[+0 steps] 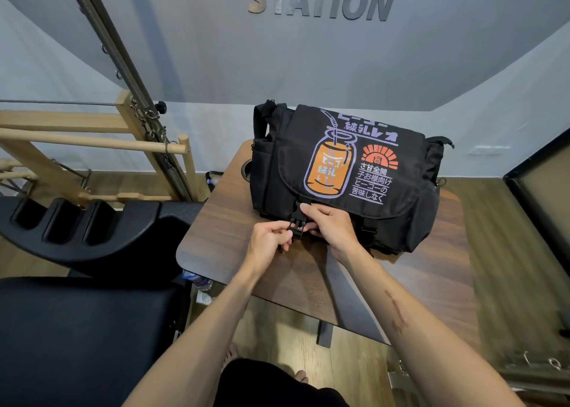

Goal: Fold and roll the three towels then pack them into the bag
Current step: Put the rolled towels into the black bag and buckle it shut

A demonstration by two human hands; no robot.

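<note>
A black messenger bag (401, 191) with an orange jar print lies on the small wooden table (431, 277), its flap down over the front. A black plastic buckle (297, 224) sits at the flap's lower front edge. My left hand (270, 237) pinches the buckle's lower part from the left. My right hand (330, 224) holds the buckle's upper part, fingers curled around it. No towel is in sight; the bag's inside is hidden by the flap.
A black padded bench and curved black equipment (92, 231) stand to the left, with a wooden frame with springs (129, 141) behind. A plastic bottle (200, 280) lies below the table's left edge. A dark framed panel (543, 191) is at right.
</note>
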